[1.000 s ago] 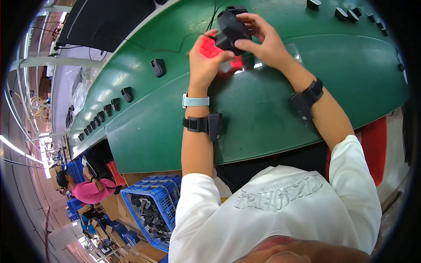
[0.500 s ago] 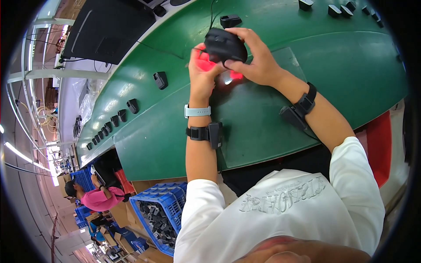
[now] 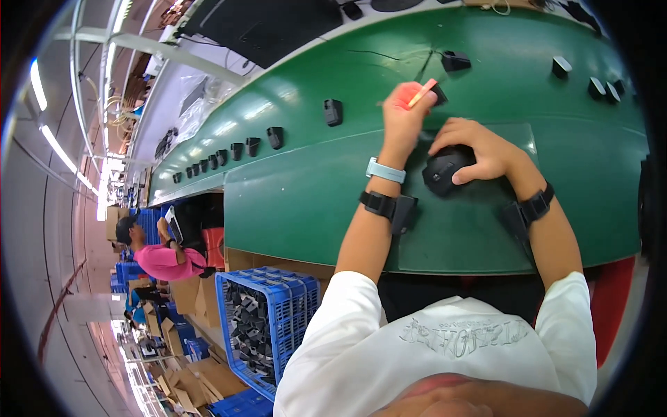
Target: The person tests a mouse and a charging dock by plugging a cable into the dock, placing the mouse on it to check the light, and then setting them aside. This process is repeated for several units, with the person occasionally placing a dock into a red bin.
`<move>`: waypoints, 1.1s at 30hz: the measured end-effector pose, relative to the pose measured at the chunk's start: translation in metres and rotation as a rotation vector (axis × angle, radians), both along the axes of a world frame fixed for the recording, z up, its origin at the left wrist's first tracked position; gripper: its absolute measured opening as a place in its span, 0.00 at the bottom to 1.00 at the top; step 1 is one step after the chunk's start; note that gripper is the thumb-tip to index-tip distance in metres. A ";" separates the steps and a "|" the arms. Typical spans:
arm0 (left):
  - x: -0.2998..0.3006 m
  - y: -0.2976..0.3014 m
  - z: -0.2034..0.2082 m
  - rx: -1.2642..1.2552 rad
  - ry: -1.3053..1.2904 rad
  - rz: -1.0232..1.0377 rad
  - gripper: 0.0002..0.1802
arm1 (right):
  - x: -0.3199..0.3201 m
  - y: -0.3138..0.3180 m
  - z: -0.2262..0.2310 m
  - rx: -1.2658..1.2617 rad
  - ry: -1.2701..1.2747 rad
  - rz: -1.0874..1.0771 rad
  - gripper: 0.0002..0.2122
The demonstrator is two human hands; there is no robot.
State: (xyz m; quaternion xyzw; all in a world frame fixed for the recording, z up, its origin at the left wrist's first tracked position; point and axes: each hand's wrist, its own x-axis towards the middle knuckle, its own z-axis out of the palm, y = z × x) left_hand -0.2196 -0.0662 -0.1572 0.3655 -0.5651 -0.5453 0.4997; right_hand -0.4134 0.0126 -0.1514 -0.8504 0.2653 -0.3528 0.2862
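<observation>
My left hand (image 3: pixel 401 115) is closed around a small black piece (image 3: pixel 439 94) over the green table. A bright pinkish-orange strip (image 3: pixel 422 93) shows at its fingers, and red light falls on the hand. Below and to the right, my right hand (image 3: pixel 486 151) lies curved over a rounded black device (image 3: pixel 442 174) that looks like a computer mouse. The thumb rests on its near side and the fingers wrap over the far side. The device sits on or just above a clear sheet (image 3: pixel 472 236); contact underneath is hidden.
Black blocky parts (image 3: pixel 333 112) stand in a row along the left of the green table (image 3: pixel 313 187). More parts (image 3: pixel 561 67) stand at far right. A blue crate (image 3: pixel 295 326) of black parts is below the table edge. A person (image 3: pixel 163 260) in pink works at left.
My hands have come apart. The right hand has lowered the rounded device toward the clear sheet, while the left hand now grips a small piece. The whole view has shifted.
</observation>
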 end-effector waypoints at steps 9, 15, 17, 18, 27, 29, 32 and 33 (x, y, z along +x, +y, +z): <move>-0.003 0.002 -0.004 -0.142 -0.077 -0.219 0.09 | -0.003 -0.005 0.001 -0.346 -0.233 -0.689 0.13; 0.000 0.004 0.002 -0.134 -0.051 -0.173 0.11 | -0.003 -0.018 -0.007 -0.381 -0.090 -0.766 0.10; 0.001 0.003 0.001 -0.140 -0.077 -0.182 0.11 | 0.000 -0.020 -0.012 -0.367 -0.106 -0.778 0.09; 0.000 0.002 0.001 -0.151 -0.110 -0.178 0.11 | -0.003 -0.020 -0.012 -0.366 -0.103 -0.786 0.09; -0.003 0.007 0.000 -0.180 -0.107 -0.144 0.11 | -0.001 -0.019 -0.018 -0.349 -0.059 -0.781 0.10; -0.002 0.008 0.002 -0.176 -0.123 -0.146 0.11 | -0.001 -0.019 -0.019 -0.330 -0.042 -0.770 0.10; -0.002 0.008 0.001 -0.205 -0.213 -0.141 0.11 | -0.003 -0.019 -0.020 -0.323 -0.023 -0.777 0.09; -0.003 0.008 -0.001 -0.204 -0.180 -0.135 0.11 | -0.003 -0.020 -0.021 -0.323 -0.023 -0.780 0.09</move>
